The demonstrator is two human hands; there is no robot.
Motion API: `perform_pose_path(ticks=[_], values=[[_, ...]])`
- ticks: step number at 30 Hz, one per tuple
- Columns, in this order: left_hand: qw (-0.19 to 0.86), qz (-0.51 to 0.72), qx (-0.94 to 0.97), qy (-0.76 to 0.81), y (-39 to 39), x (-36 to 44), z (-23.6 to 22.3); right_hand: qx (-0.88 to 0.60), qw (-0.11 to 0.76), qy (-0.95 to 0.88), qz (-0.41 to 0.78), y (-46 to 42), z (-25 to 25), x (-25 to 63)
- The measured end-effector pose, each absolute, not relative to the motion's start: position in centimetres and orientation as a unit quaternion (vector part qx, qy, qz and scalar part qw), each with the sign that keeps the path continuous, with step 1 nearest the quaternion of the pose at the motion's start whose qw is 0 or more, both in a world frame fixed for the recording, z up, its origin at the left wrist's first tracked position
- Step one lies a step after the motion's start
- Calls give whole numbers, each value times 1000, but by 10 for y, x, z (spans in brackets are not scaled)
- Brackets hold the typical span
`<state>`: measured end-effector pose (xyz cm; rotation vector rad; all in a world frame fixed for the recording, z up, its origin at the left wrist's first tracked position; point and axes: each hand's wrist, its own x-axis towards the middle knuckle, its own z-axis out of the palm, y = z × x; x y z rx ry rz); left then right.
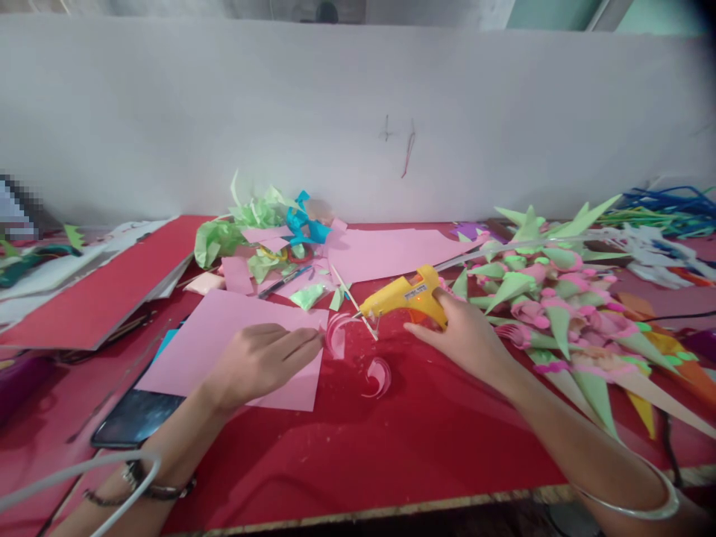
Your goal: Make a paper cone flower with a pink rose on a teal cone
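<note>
Nearest, a smartphone (137, 418) lies well to the left of the yellow glue gun (406, 294), partly under a pink paper sheet (206, 343). A curled pink paper piece (379, 379) rests on the red tabletop (436, 440), just on the near side of the glue gun. Left of the glue gun, the left hand (265, 365) has its fingers closed on the end of a fringed pink paper strip (337, 335), near the nozzle; contact between the two cannot be told. The right hand (473, 335) grips the glue gun's handle, one digit stretched out below. A thin stick (347, 292) slants beside the nozzle. Paper cone flowers (559, 317) are heaped right of the glue gun. Beyond it lie another pink sheet (385, 250) and, farther left, crumpled green paper (218, 242); behind everything stands a white partition (280, 119).
</note>
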<state>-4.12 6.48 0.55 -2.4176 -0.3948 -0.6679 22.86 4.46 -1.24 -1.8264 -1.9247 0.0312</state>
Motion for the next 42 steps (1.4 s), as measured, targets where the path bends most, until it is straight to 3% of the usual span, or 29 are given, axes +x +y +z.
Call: perform_pose_path(ticks=[16,24,34,42], values=[[172,-332,-889,-263,80,-46,-17,-672,232,-703,-36,70,-33,260],[153,-339,-883,-285,81,-45,-18,-640,299,-707,-27,63,-27,251],[129,-322,-889,-301,82,-45,-20,-659,202,-724,-32,64,-36,247],[104,-325,-885,-317,83,-46,-23,-667,176,-721,-63,67,-32,250]])
